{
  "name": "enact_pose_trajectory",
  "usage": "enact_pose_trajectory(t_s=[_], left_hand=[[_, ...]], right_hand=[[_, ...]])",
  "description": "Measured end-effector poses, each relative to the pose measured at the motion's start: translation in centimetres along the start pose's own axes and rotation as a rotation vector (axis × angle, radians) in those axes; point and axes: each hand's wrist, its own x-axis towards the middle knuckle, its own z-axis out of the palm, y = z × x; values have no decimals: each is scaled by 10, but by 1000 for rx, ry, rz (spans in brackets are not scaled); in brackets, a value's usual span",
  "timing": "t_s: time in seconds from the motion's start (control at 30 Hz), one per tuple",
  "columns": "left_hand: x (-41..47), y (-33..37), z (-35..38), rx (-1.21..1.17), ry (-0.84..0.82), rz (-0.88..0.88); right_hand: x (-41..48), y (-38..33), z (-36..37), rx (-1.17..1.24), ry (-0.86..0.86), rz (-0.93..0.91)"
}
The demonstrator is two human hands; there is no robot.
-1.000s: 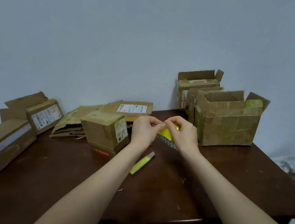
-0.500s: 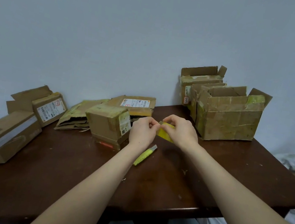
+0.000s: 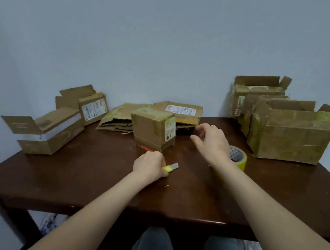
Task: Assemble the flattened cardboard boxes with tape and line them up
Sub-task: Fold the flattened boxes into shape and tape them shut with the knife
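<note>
A small taped-up cardboard box (image 3: 153,128) stands in the middle of the dark wooden table (image 3: 92,180). My left hand (image 3: 150,165) lies just in front of it, fingers curled around a yellow utility knife (image 3: 171,167) on the tabletop. My right hand (image 3: 212,142) hovers open to the right of the small box, fingers spread and holding nothing. A roll of yellow tape (image 3: 238,157) sits on the table just right of that hand. Flattened boxes (image 3: 118,116) lie behind the small box, one with a white label (image 3: 180,112).
Three assembled open boxes stand at the back right, the nearest one large (image 3: 291,136), with another (image 3: 258,89) against the wall. At the left sit a long box with white tape (image 3: 50,132) and a labelled box (image 3: 92,107). My knees show below the table's front edge.
Both hands let go of the yellow tape, which now sits on the table. My left hand dropped onto the knife; my right hand opened and moved toward the small box.
</note>
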Motion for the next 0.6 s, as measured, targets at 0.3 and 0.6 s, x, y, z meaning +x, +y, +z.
enact_pose_trajectory(t_s=[0.3,0.6], left_hand=[[-6,-147,-38,52,81,-449],[87,-107,-73,-275,398,-57]], right_hand=[[14,-77,55,197,-133,113],[58,-96,69,-193,-190,-318]])
